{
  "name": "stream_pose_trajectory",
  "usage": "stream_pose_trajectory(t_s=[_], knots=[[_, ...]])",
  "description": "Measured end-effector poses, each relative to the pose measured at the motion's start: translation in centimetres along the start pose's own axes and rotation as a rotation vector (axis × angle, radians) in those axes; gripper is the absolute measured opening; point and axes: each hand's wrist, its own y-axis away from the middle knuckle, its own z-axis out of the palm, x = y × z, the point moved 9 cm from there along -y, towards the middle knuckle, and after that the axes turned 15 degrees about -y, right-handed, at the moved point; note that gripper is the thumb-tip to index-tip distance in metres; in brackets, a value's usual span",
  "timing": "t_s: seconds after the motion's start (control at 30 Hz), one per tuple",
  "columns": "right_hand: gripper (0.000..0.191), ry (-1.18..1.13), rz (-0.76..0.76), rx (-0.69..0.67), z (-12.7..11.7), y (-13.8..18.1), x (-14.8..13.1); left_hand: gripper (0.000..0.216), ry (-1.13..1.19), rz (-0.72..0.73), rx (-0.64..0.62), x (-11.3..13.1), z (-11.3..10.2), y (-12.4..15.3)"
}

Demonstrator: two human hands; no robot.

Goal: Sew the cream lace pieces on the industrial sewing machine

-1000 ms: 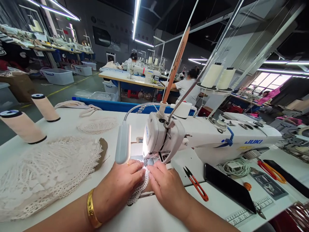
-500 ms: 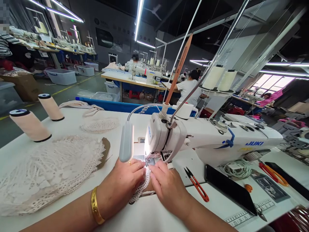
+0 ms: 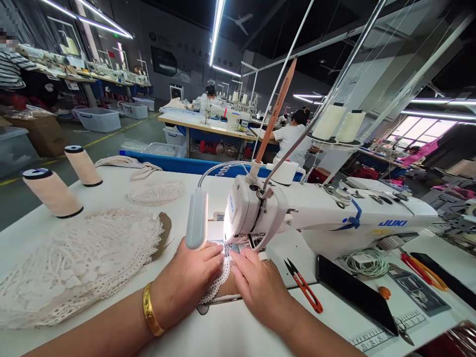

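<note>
My left hand point(image 3: 188, 282) and my right hand point(image 3: 256, 285) lie side by side on a strip of white lace trim point(image 3: 217, 285), fingers pressed down on it just in front of the needle of a white Juki sewing machine point(image 3: 316, 213). The lace runs between the two hands toward the presser foot, which the fingertips nearly touch. A gold bangle sits on my left wrist. The machine's small lamp point(image 3: 196, 218) hangs over my left hand.
A heap of white lace point(image 3: 70, 263) lies at the left, with two thread cones point(image 3: 52, 193) behind it. Red thread snips point(image 3: 303, 287), a black phone point(image 3: 355, 292), orange scissors point(image 3: 424, 267) and a coiled cable point(image 3: 366, 262) lie at the right. Other people sew at tables behind.
Both hands have edged slightly forward toward the needle with the lace. The view has shifted a little; a person in a striped shirt has come into view at far left.
</note>
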Motion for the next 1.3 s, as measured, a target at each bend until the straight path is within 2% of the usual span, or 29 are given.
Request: stream_pose_trajectory(t_s=[0.17,0.23,0.37,0.47,0.53,0.63,0.73,0.83,0.93,1.07,1.2,1.3], knots=[[0.027,-0.09,-0.029,-0.01,-0.2,0.5,0.0,0.005,0.02,-0.01,-0.086,0.9,-0.4,0.9],[0.028,-0.12,-0.034,-0.022,-0.1,0.7,-0.1,0.012,0.014,0.021,-0.095,1.4,-0.4,1.2],[0.024,-0.191,-0.019,-0.085,0.6,0.5,0.0,0.033,0.017,0.041,-0.033,1.5,-0.4,0.9],[0.016,-0.196,0.021,-0.111,1.1,0.1,0.4,0.033,0.115,-0.051,-0.045,0.5,-0.2,0.4],[0.019,-0.175,0.051,-0.107,1.1,-0.3,0.8,0.025,0.167,-0.089,-0.07,0.3,-0.1,0.3],[0.022,-0.197,0.069,-0.106,1.1,-0.4,0.9,0.016,0.148,-0.048,-0.046,0.8,-0.5,0.4],[0.014,-0.235,0.074,-0.128,1.1,-0.4,0.7,0.028,0.145,-0.037,-0.005,0.7,-0.6,0.5],[0.007,-0.22,0.09,-0.127,1.2,-0.5,0.9,0.032,0.175,-0.125,-0.048,-0.3,0.2,0.3],[0.018,-0.254,0.14,-0.092,1.0,-0.8,1.4,0.032,0.201,-0.216,-0.121,-1.3,0.9,0.2],[0.025,-0.4,0.232,-0.049,0.7,-1.0,2.2,0.013,0.206,-0.153,-0.137,-1.2,1.3,0.0],[0.031,-0.457,0.286,-0.029,0.4,-1.0,2.5,0.025,0.241,-0.179,-0.152,-2.3,2.3,-0.1],[0.032,-0.487,0.306,-0.018,0.3,-1.1,2.6,0.026,0.289,-0.222,-0.173,-3.2,3.0,-0.3]])
